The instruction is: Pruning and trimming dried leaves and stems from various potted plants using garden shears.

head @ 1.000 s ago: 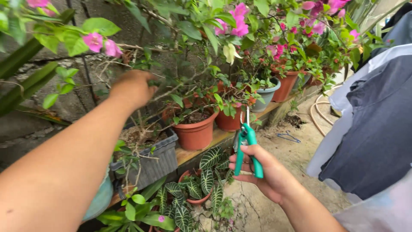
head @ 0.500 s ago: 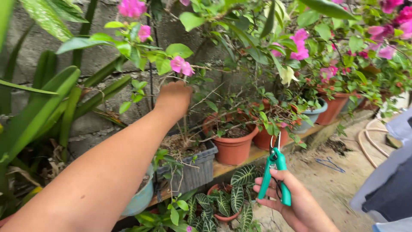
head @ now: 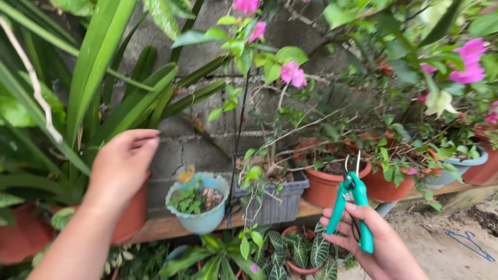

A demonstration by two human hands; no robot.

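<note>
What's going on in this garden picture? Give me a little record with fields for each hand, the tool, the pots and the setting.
Left hand: left hand raised, fingers loosely open, holding nothing, near the long green leaves
Right hand: right hand gripping the pruning shears
Tool: teal handles, blades pointing up and slightly apart
Pots: light blue pot, grey rectangular planter, terracotta pot in a row on a wooden shelf
Setting: grey block wall behind, pink flowers above
</note>
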